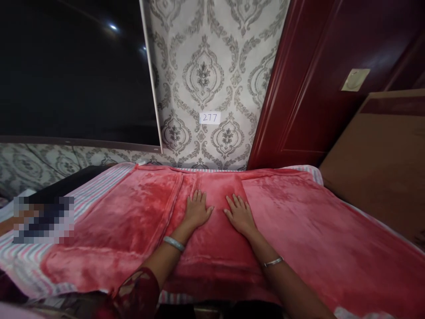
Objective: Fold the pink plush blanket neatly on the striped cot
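Where the hands rest: left hand point(199, 209) and right hand point(239, 215) lie palm-down and apart, fingers spread and pointing away from the body, gripping nothing.
Red plush blanket point(282, 230): directly under both hands, spreading well out to either side of them.
Middle panel point(219, 184): a smoother strip beneath the palms, apparently a folded layer; the left hand lies toward its left side, the right hand near its right edge.
Pressing: the step looks like flattening this strip, best done with even weight through both palms – light strokes outward from between the hands, so the pile lies flat without dragging the layers below.
Ridge point(174, 201): just left of the left hand, a raised line runs lengthwise; a sideways push there could bunch it, so strokes along its length seem safer.
Near edge: below the wrists, between the forearms, the plush sags toward the body; a hard pull that way might slip the layers.
Far edge: a little beyond the fingertips, with striped cloth point(106, 182) peeking out and the patterned wall point(202, 137) close behind – little reach forward.
Right side: broad, flat plush beside the right hand gives sliding room, up to the cardboard box point(375, 164) well beyond it.
Left side: more plush past the ridge, then striped cloth; a blurred patch farther out cannot be made out.
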Motion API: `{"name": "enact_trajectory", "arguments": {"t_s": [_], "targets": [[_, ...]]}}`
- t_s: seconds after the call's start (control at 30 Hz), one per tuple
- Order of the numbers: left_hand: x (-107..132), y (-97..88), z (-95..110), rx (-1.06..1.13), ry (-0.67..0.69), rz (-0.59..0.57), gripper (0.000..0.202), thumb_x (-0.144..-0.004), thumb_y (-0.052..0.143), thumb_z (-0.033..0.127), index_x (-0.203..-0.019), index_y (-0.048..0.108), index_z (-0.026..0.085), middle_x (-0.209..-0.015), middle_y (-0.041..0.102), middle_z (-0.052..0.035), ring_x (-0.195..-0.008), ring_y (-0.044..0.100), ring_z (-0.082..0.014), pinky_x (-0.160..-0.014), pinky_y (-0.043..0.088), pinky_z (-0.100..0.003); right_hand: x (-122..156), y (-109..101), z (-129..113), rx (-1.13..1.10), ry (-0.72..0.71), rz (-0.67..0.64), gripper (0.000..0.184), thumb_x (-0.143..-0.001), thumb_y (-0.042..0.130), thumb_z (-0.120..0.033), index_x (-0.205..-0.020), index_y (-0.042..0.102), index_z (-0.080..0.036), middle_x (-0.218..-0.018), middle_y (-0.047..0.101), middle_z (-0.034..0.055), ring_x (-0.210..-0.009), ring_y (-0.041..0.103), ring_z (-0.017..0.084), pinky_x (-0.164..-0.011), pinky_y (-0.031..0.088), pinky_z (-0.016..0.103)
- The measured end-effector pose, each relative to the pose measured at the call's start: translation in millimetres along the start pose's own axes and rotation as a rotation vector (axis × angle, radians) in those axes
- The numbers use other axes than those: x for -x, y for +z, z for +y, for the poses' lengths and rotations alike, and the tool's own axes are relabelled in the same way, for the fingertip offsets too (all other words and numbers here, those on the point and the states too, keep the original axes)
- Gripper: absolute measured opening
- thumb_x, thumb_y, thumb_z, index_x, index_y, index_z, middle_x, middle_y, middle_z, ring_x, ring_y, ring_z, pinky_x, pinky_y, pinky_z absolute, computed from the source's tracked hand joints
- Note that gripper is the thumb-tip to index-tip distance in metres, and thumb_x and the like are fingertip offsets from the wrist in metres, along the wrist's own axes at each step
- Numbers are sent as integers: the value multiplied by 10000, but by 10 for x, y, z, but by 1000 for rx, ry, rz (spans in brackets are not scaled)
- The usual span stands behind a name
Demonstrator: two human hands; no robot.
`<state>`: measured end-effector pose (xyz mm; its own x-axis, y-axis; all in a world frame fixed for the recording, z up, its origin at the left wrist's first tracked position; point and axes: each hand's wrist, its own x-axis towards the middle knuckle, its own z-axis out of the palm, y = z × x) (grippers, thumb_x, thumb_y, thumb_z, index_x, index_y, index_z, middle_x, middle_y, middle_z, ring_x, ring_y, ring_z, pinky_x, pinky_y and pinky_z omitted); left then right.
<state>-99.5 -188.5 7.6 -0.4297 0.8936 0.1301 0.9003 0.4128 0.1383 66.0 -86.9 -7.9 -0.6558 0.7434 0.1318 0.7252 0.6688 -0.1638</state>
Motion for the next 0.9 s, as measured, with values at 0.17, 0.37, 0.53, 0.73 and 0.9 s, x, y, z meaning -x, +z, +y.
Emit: {"name": "enact_trajectory", "arguments": {"t_s": [0.17, 0.37, 0.53, 0.73, 0.9], "targets": [[-183, -256, 38, 37, -3, -55, 512, -965, 456, 398, -1388, 541, 121, -1484, 523, -217, -1412, 452, -348, -1171, 318, -598, -299, -161, 143, -120, -6, 43, 526, -1011, 401, -265, -1512, 489, -130, -1541, 489, 119, -1414, 452, 226, -1174, 323, 343], [-726, -395, 291, 42, 60, -38, 538, -997, 373, 320, -1506, 425, 151, -1604, 403, -158, -1498, 350, -274, -1232, 267, -520, -915, -371, 171, -89, 123, 162, 562, -994, 323, -183, -1539, 453, -143, -1586, 428, 100, -1472, 371, 232, -1194, 304, 369], [-1137, -222, 289, 31, 48, -31, 576, -1006, 377, 375, -1550, 376, 187, -1656, 311, -121, -1547, 249, -272, -1252, 192, -568, -1236, -302, 118, -58, 151, 133, 579, -1025, 312, -256, -1596, 352, -175, -1648, 309, 104, -1507, 295, 274, -1205, 280, 448], [-1252, 120, 102, -7, -49, 11, 660, -1008, 361, 493, -1579, 342, 163, -1672, 259, -144, -1567, 178, -280, -1267, 134, -544, -1273, 55, 165, -65, 125, -46, 598, -1058, 283, -415, -1616, 305, -201, -1681, 234, 65, -1549, 178, 266, -1237, 195, 490], [-1270, 163, 114, -27, -76, 9, 693, -1003, 355, 493, -1577, 336, 105, -1666, 260, -168, -1565, 186, -292, -1269, 142, -535, -1278, 111, 205, -66, 123, -55, 603, -1058, 269, -426, -1622, 290, -212, -1687, 212, 60, -1552, 162, 266, -1233, 194, 493]]}}
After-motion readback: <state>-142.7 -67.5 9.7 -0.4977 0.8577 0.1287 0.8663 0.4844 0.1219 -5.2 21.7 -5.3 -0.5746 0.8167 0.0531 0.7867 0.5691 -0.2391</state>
